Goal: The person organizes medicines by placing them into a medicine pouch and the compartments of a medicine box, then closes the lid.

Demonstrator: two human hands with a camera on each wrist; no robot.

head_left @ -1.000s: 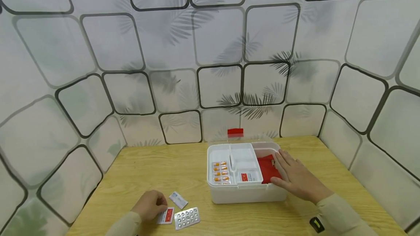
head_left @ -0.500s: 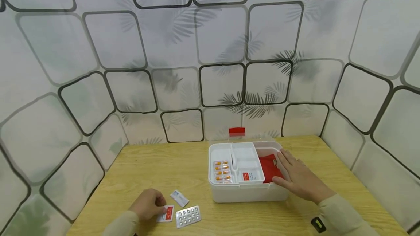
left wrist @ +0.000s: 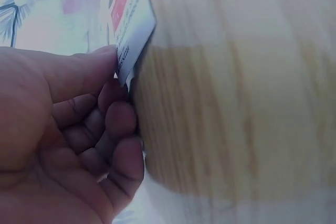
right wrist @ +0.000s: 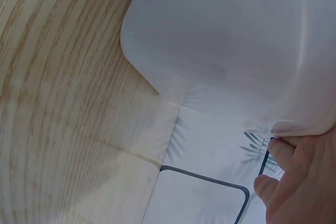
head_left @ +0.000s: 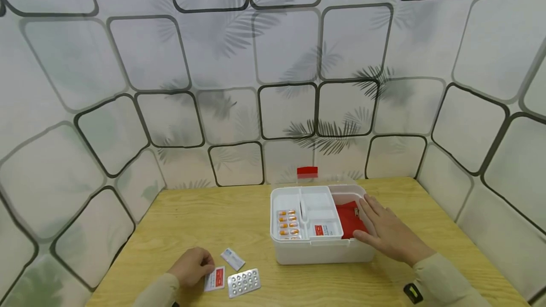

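Note:
My left hand is low over the table with its fingers curled. Thumb and forefinger pinch the edge of a small flat red-and-white packet, whose printed corner sits at the thumb tip in the left wrist view. Beside it lie a silver blister pack of pills and a small white-and-blue packet. To the right, my right hand rests with extended fingers along the right rim of a white medicine box. In the right wrist view, fingertips touch that rim from outside.
Inside the box, a white divided tray holds an orange capsule blister pack and another red-and-white packet. A red pouch lies right of the tray. The clear lid with its red latch stands raised behind.
My left thumb has drawn back from over the red-and-white packet to its edge, uncovering more of it. The right hand stays on the box.

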